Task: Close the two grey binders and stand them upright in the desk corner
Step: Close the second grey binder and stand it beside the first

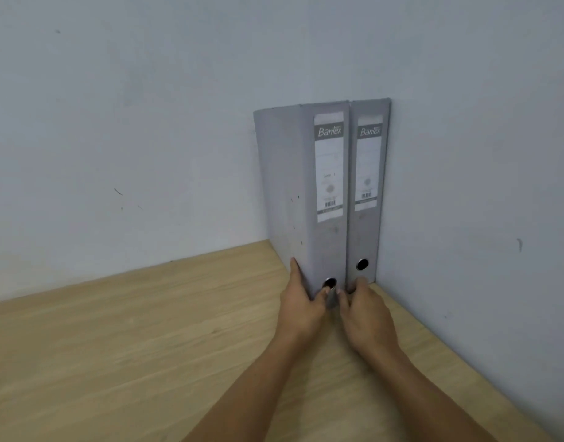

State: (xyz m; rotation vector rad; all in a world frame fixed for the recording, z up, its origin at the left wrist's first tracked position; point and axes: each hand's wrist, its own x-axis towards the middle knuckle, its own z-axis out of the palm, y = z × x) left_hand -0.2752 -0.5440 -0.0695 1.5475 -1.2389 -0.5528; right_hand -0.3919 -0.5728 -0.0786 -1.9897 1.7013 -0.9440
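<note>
The head view looked down at a wood desk (130, 339) that met two pale walls (114, 122) in a corner. Two grey binders stood upright there, side by side and touching, both shut, with their spines facing out. The right binder (366, 224) was pressed against the right wall. The left binder (309, 199) stood just beside it and came a little nearer to the camera. Each spine had a white label (329, 167) with the word "Bantex" and a round finger hole (362, 264) near the bottom.

The left hand (303, 307) gripped the bottom of the left binder, with fingers (296, 269) flat on its side cover and the thumb by its hole. The right hand (366, 317) sat at the foot of the two spines with its fingers curled in; I could not tell if it held anything.
</note>
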